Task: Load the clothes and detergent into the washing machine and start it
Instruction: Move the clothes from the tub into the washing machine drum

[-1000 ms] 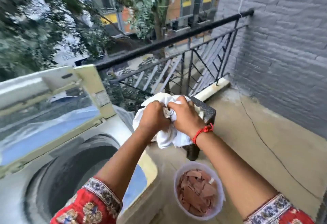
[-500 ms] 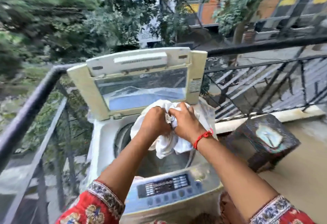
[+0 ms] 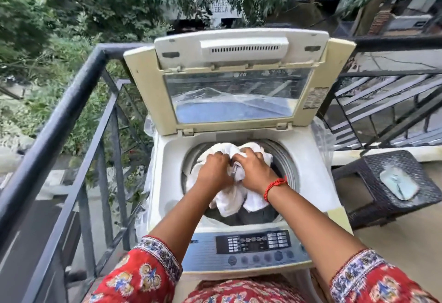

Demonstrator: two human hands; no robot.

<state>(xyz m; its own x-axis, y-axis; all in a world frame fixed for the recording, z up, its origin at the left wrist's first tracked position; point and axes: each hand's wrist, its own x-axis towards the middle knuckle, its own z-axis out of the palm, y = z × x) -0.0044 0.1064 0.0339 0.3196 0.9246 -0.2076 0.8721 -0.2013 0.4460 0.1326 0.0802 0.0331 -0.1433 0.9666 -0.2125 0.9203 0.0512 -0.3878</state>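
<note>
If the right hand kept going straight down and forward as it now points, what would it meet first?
Probably only the white cloth that the right hand already grips, then the drum inside; how deep the drum goes is unclear.

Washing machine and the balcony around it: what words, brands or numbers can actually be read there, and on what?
"LG", seen upside down: on the raised lid.
"...ABH" over "...EELA", partly hidden by leaves: on the building wall beyond the trees.
Control panel labels: too small to read.
Sticker on the lid frame: blurred.

cloth [image 3: 229, 197] hanging in drum mouth | lid [image 3: 239, 80] standing behind | control panel [image 3: 253, 243] sitting before | stool [image 3: 387, 185] standing right | railing [image 3: 59, 116] running left
</note>
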